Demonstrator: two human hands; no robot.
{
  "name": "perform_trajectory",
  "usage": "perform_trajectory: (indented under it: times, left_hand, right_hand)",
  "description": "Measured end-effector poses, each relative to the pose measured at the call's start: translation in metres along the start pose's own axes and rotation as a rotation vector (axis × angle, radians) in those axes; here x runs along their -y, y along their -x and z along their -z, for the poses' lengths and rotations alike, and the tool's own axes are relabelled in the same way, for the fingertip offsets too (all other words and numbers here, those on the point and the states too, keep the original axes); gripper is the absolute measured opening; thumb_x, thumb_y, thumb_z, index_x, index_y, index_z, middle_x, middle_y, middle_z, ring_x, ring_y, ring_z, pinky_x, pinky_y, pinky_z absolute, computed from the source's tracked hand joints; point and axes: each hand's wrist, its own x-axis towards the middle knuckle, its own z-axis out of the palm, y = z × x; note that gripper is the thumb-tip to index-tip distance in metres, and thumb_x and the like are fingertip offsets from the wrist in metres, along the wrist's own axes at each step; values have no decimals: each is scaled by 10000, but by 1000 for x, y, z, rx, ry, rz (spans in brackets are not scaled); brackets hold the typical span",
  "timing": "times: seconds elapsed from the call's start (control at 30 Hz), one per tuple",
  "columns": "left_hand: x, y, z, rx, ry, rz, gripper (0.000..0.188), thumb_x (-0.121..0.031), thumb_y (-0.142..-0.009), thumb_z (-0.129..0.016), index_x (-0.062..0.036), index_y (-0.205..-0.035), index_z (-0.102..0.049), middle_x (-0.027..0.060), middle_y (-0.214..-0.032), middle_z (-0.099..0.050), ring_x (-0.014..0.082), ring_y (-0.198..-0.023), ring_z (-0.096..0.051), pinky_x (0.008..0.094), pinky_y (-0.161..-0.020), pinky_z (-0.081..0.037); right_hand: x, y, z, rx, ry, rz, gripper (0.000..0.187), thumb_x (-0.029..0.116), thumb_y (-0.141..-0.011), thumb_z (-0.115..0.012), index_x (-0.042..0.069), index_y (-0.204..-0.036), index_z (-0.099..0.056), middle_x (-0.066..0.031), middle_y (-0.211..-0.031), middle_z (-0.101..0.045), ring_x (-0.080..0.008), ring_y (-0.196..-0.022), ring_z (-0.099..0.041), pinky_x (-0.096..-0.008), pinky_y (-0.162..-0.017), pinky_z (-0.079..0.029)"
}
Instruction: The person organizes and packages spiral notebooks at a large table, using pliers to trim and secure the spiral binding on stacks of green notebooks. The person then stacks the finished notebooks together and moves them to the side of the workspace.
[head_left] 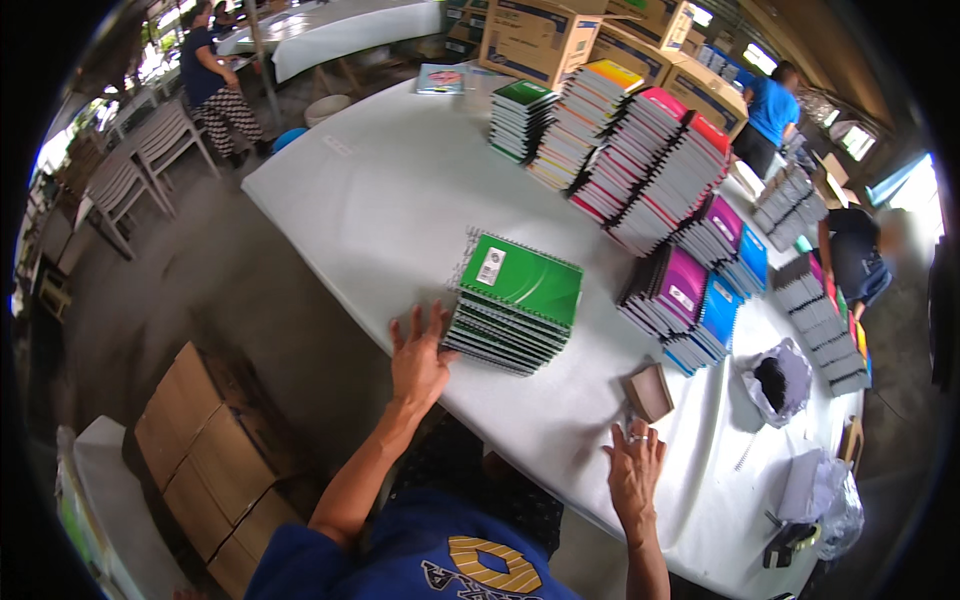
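A stack of spiral-bound notebooks with green covers (528,285) stands on the white table in front of me. My left hand (420,365) is at the table's near edge, fingers spread and holding nothing. Its thumb side is right by the stack's lower left corner; whether it touches is unclear. Farther right, my right hand (636,470), with a ring on one finger, hovers low over the tabletop with its fingers apart. Just beyond those fingertips sits a small open brown cardboard box (649,392). Some small detail between the fingertips and the box is blurred.
Tall notebook stacks with red covers (708,140), purple covers (685,280) and blue covers (718,312) line the table (345,215). Behind stand large cartons (535,45). A plastic bag (780,382) lies right. Cardboard boxes (205,455) are lower left. Other people work around.
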Motion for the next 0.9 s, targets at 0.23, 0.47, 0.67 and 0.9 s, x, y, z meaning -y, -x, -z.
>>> perform_trajectory:
  times: [0.23, 0.47, 0.67, 0.9]
  left_hand:
    - [1, -3, 2, -37, 26, -1, 792, -96, -805, -696, -87, -1489, -296, 61, -1315, -598, 365, -1353, -388, 560, -1146, -192]
    - [-13, -1, 55, -176, -55, 15, 496, -172, -821, -727, -128, -1296, -592, 75, -1305, -600, 372, -1314, -438, 564, -1089, -305]
    - [-91, -56, 97, -315, -45, -562, 372, -337, -824, -708, -263, -1187, -695, 15, -1430, -506, 402, -1385, -323, 602, -1099, -241]
    - [-92, -82, 73, -55, -115, -611, 395, -544, -876, -563, -280, -1120, -728, -18, -1338, -589, 370, -1360, -370, 553, -1116, -254]
  right_hand:
    - [-18, 24, -39, 68, -1, -275, 597, 198, -915, -586, 12, -1431, -351, -270, -1390, -386, -422, -1271, -383, -543, -1013, -317]
    - [-18, 12, 15, -57, -133, -7, 687, 222, -826, -718, 54, -1414, -405, -202, -1109, -501, -365, -1001, -499, -454, -874, -415]
    - [11, -97, 114, -213, 174, 532, 522, 265, -790, -744, 68, -1242, -573, -110, -1058, -507, -271, -992, -522, -407, -855, -435]
    - [38, -164, 164, -246, 607, 999, 433, 216, -808, -660, 193, -1226, -553, 12, -1098, -526, -153, -1142, -451, -420, -1061, -357]
